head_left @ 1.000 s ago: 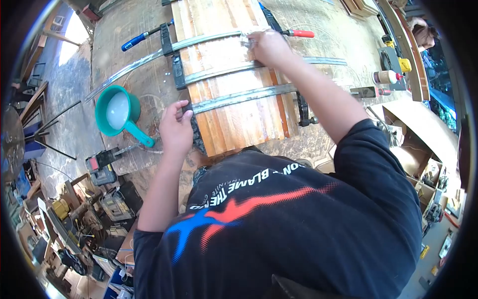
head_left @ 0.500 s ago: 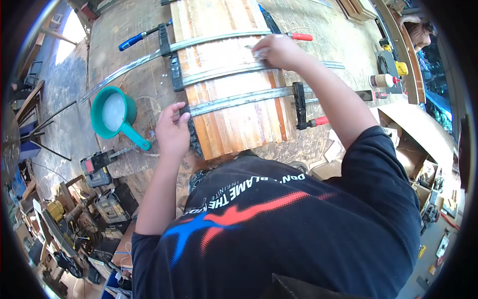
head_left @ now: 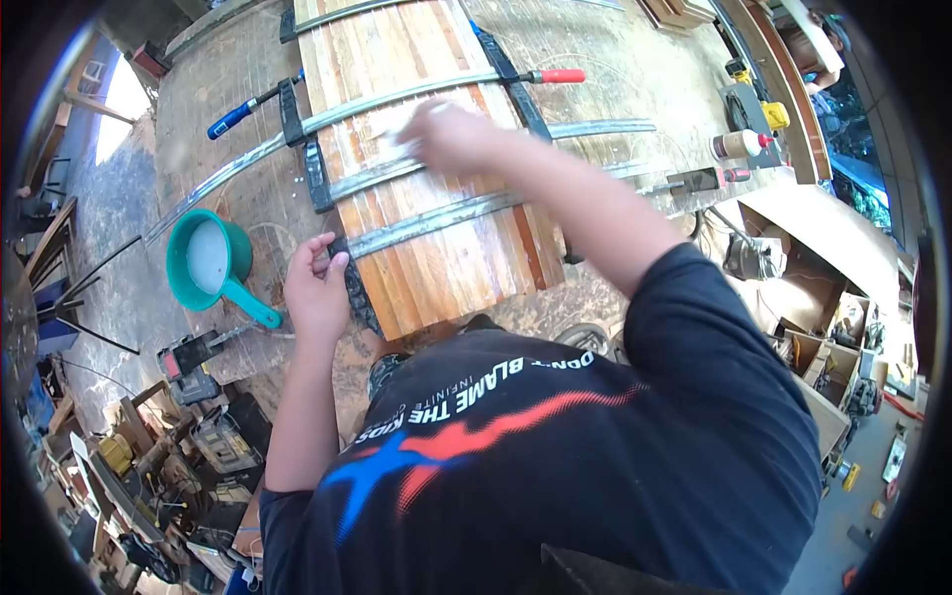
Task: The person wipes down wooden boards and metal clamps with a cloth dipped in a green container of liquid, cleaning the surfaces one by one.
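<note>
A panel of glued wood strips (head_left: 436, 288) lies across the bench, held by several metal bar clamps (head_left: 436, 224). My left hand (head_left: 319, 290) is at the panel's left edge, its thumb and fingers curled at the black end of the nearest clamp. Over the panel, between two clamp bars, my right hand (head_left: 451, 137) is closed and smeared by motion. A whitish crumpled rag (head_left: 400, 135) shows at its fingertips, pressed against the wood; its exact kind is hard to make out. Left of the panel stands a green dipper (head_left: 238, 253) with whitish liquid inside.
A glue bottle with a red tip (head_left: 739, 146) is at the bench's right side, near a yellow tool (head_left: 773, 115). A drill (head_left: 188, 362) rests at the near left edge. Tools and boxes crowd the lower left. Another person (head_left: 818, 55) is partly visible at upper right.
My right hand has moved left across the panel with the rag, from near its right edge toward the middle. My left hand stays at the clamp end. The view has shifted slightly.
</note>
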The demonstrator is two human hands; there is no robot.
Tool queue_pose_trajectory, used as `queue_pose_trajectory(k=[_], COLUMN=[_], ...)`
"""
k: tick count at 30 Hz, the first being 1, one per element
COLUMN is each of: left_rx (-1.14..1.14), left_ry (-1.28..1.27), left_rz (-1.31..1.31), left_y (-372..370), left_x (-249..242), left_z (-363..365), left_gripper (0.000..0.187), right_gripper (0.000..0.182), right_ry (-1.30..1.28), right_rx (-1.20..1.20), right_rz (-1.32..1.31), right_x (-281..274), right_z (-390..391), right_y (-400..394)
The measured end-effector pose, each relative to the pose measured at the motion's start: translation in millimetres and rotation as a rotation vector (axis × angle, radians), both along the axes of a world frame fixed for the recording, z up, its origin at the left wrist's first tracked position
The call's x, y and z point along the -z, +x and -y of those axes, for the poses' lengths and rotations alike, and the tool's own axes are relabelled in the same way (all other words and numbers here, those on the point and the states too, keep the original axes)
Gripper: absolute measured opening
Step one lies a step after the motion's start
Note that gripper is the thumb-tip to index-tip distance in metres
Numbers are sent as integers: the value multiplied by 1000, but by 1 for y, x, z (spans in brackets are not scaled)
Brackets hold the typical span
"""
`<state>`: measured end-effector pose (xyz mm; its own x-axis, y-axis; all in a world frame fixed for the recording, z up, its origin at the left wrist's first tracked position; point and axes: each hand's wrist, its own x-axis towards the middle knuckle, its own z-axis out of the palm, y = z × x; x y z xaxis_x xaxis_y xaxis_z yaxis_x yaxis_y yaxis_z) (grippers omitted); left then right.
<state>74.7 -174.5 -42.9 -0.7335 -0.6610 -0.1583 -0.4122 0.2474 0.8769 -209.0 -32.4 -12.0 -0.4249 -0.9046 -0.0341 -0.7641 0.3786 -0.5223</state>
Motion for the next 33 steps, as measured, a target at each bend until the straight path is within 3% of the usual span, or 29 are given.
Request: queue_pose_trajectory(k=[2,4,7,8,9,10,11,13,14,15,18,20,24,27,28,29,30,31,33], left_rx=[-20,-3,1,-3,-4,0,5,3,2,-1,3,16,6,14,13,-1,-4,-1,6], left_ry=[24,-11,-42,-43,-43,-55,-66,-40,-7,26,32,29,-14,-5,13,42,17,-1,-39], left_rz=[-15,4,-24,-29,-32,-24,-16,-14,-20,-26,12,16,-32,-11,-2,-22,-17,-3,23], left_y=[-5,-7,-5,-4,-4,-3,-4,-4,-2,-3,-7,-5,-9,-6,-5,-5,-5,-4,-4], left_x=[2,-10,0,0,-1,-2,-4,-3,5,8,-4,-5,-7,-5,-3,-3,-2,-1,-2], left_z=[1,0,1,0,-1,0,-1,-2,2,3,3,5,0,1,1,1,3,4,1], left_gripper=[36,33,32,31,31,31,30,30,30,30,30,31,31,30,31,30,30,30,30], right_gripper=[22,16,15,15,11,12,11,12,15,19,20,21,20,21,20,18,19,18,18], right_ry=[42,-22,225,123,58,-286,-251,-160,-117,-302,-447,-41,-98,47,-162,-48,-211,-156,-173], right_rx=[94,153,280,424,310,417,312,278,-6,-32,-171,39,294,425,444,314,145,12,-36], right_rz=[-128,-419,-730,-786,-794,-468,-411,8,-109,-141,-125,28,-160,-219,-199,-83,-204,-170,-154], right_x=[-5,20,22,29,46,62,48,29,33,38,44,34,12,30,28,17,37,30,30], right_z=[-42,-66,-30,-11,0,25,43,88,107,116,100,61,-30,1,18,39,64,88,120], right_y=[-40,-72,-31,-15,-13,1,22,53,60,69,40,9,-49,-19,10,34,49,62,67])
